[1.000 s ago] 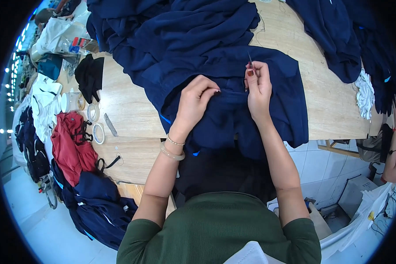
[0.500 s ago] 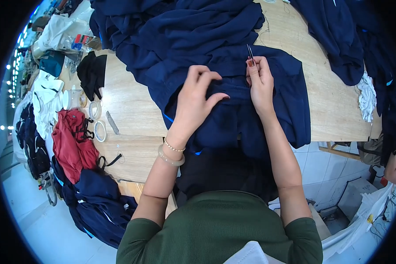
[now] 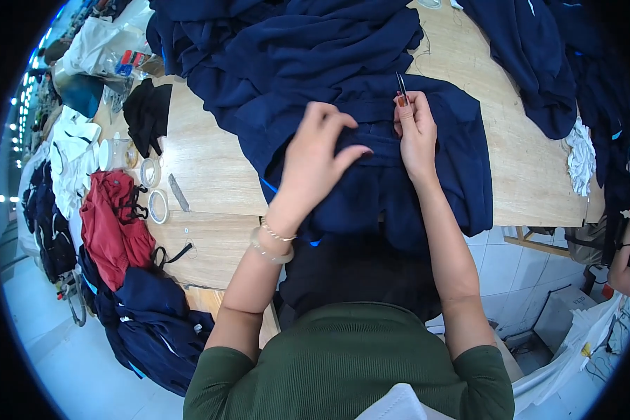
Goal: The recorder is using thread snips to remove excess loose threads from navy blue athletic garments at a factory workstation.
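Note:
A navy garment lies across the table edge in front of me, its seamed band between my hands. My left hand hovers over this garment, thumb and curled fingers apart, with nothing visible between them. In my right hand I hold slim thread snips, their metal tips pointing away from me. Most of the snips is hidden by my fingers. The right hand rests by the band, on the garment's right part.
A big heap of navy cloth covers the far table. To the left are tape rolls, a grey strip like a blade, a red garment and black cloth. More navy garments hang at the right; another person's arm shows there.
My left hand has shifted slightly right and its fingers look a little blurred. The right hand keeps the snips almost in place, their tips appearing closer together.

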A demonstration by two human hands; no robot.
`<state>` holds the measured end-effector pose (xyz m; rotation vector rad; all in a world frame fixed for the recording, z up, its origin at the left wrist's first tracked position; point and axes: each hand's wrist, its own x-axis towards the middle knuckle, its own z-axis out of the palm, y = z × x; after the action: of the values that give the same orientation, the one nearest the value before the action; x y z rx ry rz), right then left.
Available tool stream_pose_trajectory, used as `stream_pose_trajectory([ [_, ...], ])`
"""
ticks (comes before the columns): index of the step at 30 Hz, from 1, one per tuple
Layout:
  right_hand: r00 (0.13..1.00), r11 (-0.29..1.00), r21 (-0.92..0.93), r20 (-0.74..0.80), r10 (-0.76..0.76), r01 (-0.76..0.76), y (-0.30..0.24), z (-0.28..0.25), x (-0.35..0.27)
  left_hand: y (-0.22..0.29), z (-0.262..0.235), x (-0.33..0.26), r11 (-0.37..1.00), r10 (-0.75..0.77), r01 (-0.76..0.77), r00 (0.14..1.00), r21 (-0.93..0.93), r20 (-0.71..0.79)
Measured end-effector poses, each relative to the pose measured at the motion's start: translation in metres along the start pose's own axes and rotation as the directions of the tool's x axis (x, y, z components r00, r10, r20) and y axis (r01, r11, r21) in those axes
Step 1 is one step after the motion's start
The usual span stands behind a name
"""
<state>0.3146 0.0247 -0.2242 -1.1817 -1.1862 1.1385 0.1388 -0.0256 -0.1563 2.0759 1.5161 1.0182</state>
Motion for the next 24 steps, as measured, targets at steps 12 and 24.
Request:
stream_pose_trajectory([
  [12, 1.000, 1.000, 0.018, 0.006, 0.016, -0.016, -0.002, 0.001, -0.001, -0.014, -0.004, -0.013, 0.585, -0.536, 0.217, 0.826, -0.781, -0.172],
  [24, 1.000, 0.998, 0.056, -0.001, 0.023, -0.023, 0.001, 0.005, -0.002, -0.013, 0.016, -0.014, 0.898, -0.217, 0.223, 0.974, -0.378, 0.060],
])
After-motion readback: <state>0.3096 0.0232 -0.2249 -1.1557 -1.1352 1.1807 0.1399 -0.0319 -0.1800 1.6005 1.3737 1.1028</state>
